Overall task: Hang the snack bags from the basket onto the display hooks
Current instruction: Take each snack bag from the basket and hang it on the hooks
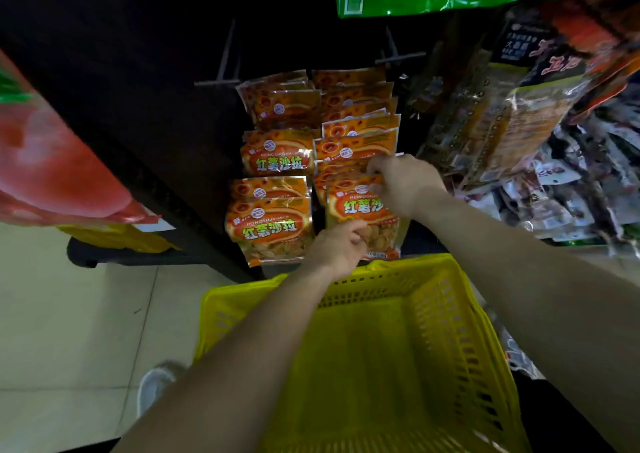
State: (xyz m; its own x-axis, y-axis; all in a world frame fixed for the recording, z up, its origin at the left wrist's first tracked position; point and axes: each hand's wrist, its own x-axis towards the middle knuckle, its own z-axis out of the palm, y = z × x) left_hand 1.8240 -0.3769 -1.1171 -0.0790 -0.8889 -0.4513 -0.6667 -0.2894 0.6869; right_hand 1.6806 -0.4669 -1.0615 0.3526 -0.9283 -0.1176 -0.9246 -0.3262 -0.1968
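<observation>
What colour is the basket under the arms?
Bright yellow basket, plastic lattice walls; clearest in the head view.

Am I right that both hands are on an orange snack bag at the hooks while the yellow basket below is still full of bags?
Not quite. The head view shows the yellow basket empty. The rest holds: left hand and right hand both hold the orange snack bag at the hooks.

orange snack bags (pixel 273 224) with green lettering; yellow lattice basket (pixel 450 314).

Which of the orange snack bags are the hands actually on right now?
The front bag of the right column, just above the yellow basket. The right hand pinches its top edge and the left hand holds its bottom; the left-column bags hang untouched.
</observation>
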